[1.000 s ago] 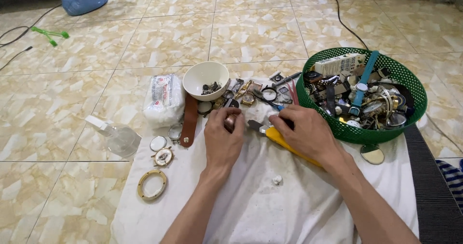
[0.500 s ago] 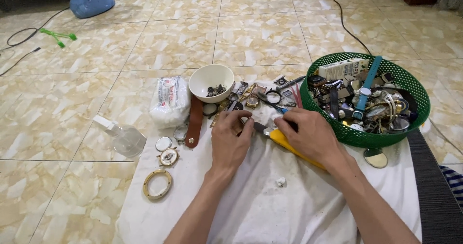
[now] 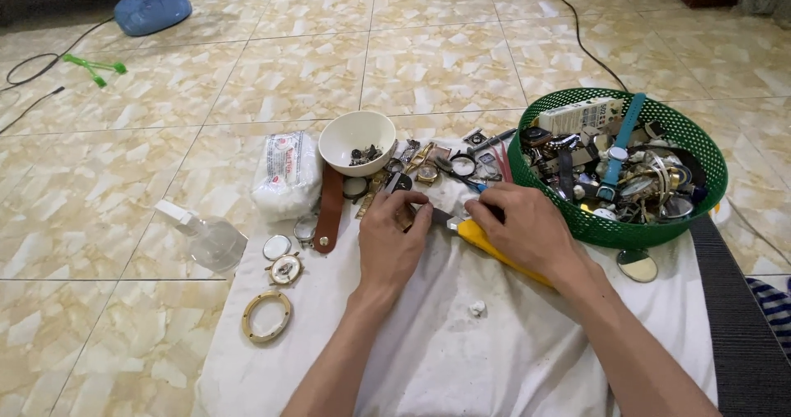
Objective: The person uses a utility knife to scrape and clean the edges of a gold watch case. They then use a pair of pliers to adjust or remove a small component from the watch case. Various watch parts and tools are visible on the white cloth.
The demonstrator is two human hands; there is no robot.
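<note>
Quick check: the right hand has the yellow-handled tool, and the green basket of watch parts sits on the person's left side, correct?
Not quite. The head view shows the green basket on the person's right side, not the left. The right hand does hold the yellow-handled tool.

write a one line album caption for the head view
Left hand pinching a small watch part and right hand on a yellow-handled tool, beside a green basket.
</note>
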